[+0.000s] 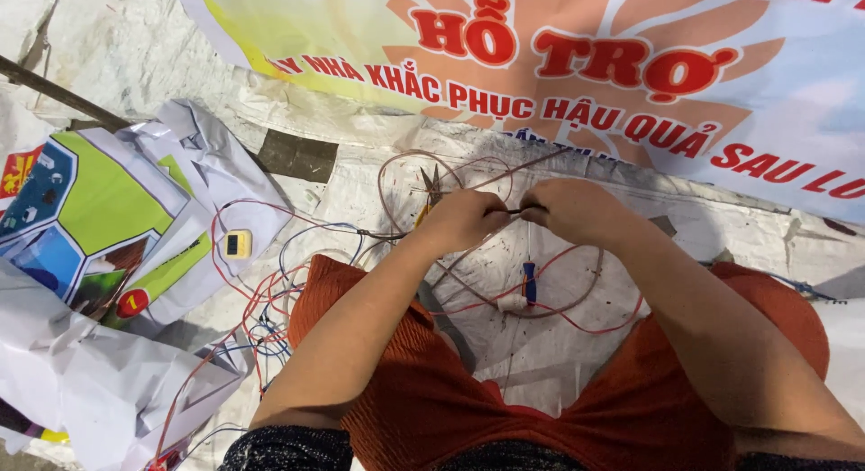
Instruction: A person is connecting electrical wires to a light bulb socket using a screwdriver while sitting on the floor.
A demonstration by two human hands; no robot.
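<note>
Two hands working a thin wire above a sheet-covered floor.

The left hand (464,220) is curled nearly closed, gripping small pliers (431,190) whose tips poke up past the knuckles, and it pinches a thin dark wire (515,210). The right hand (572,210), also closed tight, pinches the same wire just beside it, knuckles almost touching. Below the hands, a loop of pink cable (541,310) and tangled red and blue wires (261,318) lie on the white sheet (378,173). A small yellow device (238,244) sits to the left.
</note>
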